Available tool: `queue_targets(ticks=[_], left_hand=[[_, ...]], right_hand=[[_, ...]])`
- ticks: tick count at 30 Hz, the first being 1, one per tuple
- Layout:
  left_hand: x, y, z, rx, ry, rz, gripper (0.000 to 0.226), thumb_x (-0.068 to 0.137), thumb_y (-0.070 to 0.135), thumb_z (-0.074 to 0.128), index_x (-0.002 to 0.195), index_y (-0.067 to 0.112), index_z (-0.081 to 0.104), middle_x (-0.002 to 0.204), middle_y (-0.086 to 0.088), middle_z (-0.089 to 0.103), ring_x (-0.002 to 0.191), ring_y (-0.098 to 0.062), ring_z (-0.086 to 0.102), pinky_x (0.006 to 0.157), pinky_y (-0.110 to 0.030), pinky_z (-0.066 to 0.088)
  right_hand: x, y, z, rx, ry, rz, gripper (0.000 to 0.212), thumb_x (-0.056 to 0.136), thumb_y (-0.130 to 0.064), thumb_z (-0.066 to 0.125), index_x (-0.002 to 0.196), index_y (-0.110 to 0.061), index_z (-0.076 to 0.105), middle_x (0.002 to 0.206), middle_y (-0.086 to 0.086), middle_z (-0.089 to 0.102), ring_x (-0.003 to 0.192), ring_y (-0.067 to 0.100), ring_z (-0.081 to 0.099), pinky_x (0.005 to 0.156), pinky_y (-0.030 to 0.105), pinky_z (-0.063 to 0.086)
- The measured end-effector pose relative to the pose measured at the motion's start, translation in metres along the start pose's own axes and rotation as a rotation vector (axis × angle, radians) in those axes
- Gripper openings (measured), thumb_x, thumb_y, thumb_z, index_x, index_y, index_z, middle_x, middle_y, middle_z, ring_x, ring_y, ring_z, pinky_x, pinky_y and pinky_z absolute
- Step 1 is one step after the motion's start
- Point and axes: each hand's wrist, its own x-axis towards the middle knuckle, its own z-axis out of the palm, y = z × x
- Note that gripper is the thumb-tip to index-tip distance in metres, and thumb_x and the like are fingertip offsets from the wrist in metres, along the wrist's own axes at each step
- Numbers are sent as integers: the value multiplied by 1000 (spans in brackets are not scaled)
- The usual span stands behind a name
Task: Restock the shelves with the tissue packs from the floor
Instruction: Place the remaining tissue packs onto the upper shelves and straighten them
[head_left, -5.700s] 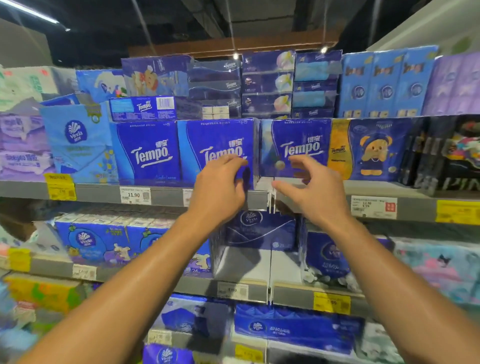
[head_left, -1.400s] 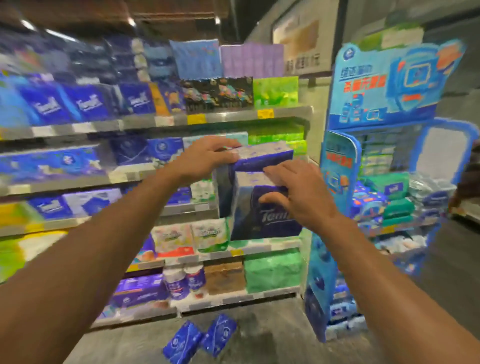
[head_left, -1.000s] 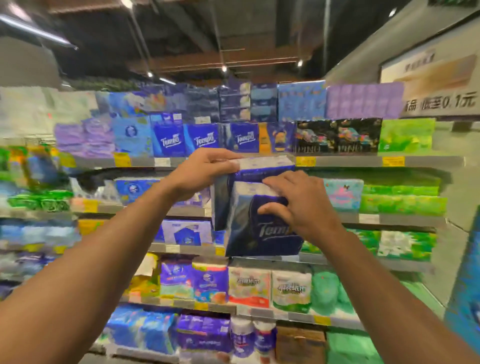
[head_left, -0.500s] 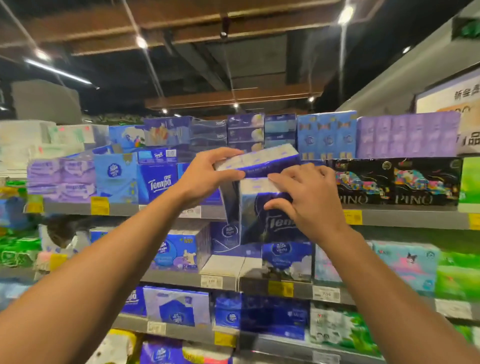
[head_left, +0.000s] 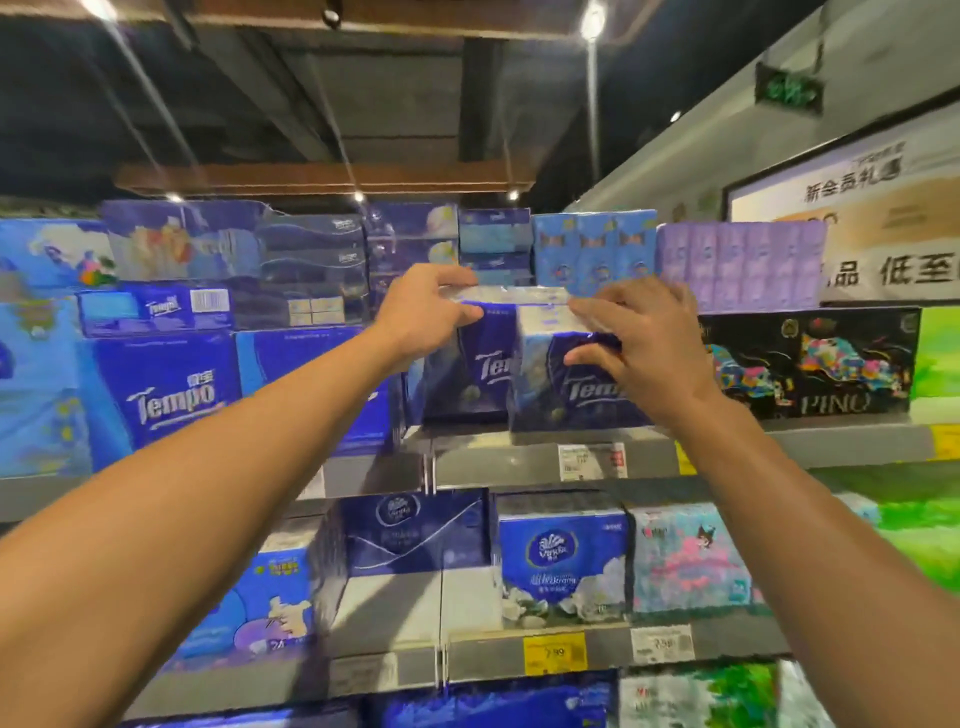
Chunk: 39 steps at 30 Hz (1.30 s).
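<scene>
Two dark blue Tempo tissue packs stand side by side at the front of the grey upper shelf (head_left: 519, 457). My left hand (head_left: 426, 312) grips the top left corner of the left pack (head_left: 478, 374). My right hand (head_left: 639, 338) grips the top of the right pack (head_left: 561, 395), fingers curled over its front face. The right pack sits slightly nearer the shelf edge than the left one. Both packs are upright.
More Tempo packs (head_left: 166, 395) fill the shelf to the left, black PINO boxes (head_left: 810, 364) to the right. Stacked tissue packs (head_left: 311, 260) sit on top. The shelf below holds Vinda packs (head_left: 561, 561) with an open gap (head_left: 395, 603) beside them.
Both packs went from held in the air in front of the shelves to standing on the upper shelf between the Tempo row and the PINO boxes. My view tilted upward.
</scene>
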Motion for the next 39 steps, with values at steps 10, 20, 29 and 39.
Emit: queue_targets(ticks=[10,20,29,39], left_hand=[[38,-49,15,545,-249,159,28,94,14,56,122,12,61,126,-13,62,115,-32,56,93,-37,46],[22,-31,5,820,-33,273,28,90,17,54,116,17,65,114,-13,64,104,-34,57,83,-42,49],[-3,-49,-17,932,-27,169,83,75,89,30,135,34,49,126,-3,63,116,-30,56,95,-50,47],[-1,-57,-32,843,-131,197,95,63,92,46,142,39,37,117,-5,65,111,-27,57,93,-43,47]], right_hand=[[9,7,51,-68,-114,-26,54,86,-64,47,115,-24,68,111,1,68,99,28,61,86,49,39],[25,-26,83,-104,-78,371,73,74,-77,57,132,-33,53,151,8,37,134,34,35,100,59,34],[5,-27,85,488,13,826,104,57,-65,82,141,-26,33,132,4,58,112,23,60,95,39,51],[9,-43,91,550,-158,764,113,49,-73,81,142,-36,29,130,2,58,118,28,54,99,48,48]])
